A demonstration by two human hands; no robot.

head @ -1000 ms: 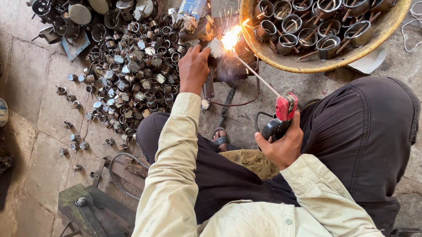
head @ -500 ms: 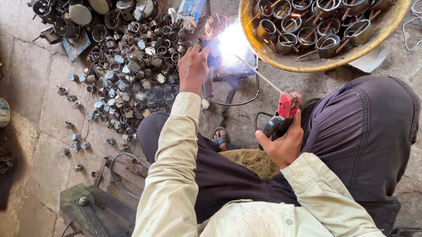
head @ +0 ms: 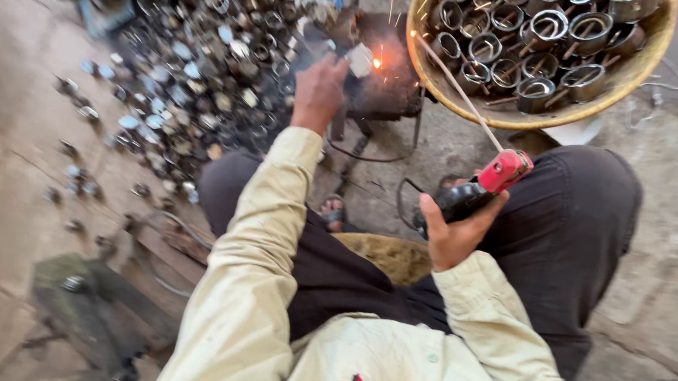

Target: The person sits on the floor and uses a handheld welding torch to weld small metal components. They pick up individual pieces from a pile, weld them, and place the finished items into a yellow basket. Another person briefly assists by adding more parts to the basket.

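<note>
so your right hand (head: 449,231) has a closed grip on the red electrode holder (head: 482,186), rod (head: 453,84) angled away. left hand (head: 318,93) pinches a small metal piece (head: 359,60) on the dark stand (head: 383,84), sparks right beside it, basket (head: 631,74) nearby.

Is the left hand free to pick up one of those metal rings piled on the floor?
Probably not right now: the left hand is holding a small piece at the glowing weld spot. The pile of rings lies just beside it, with nothing between.
</note>
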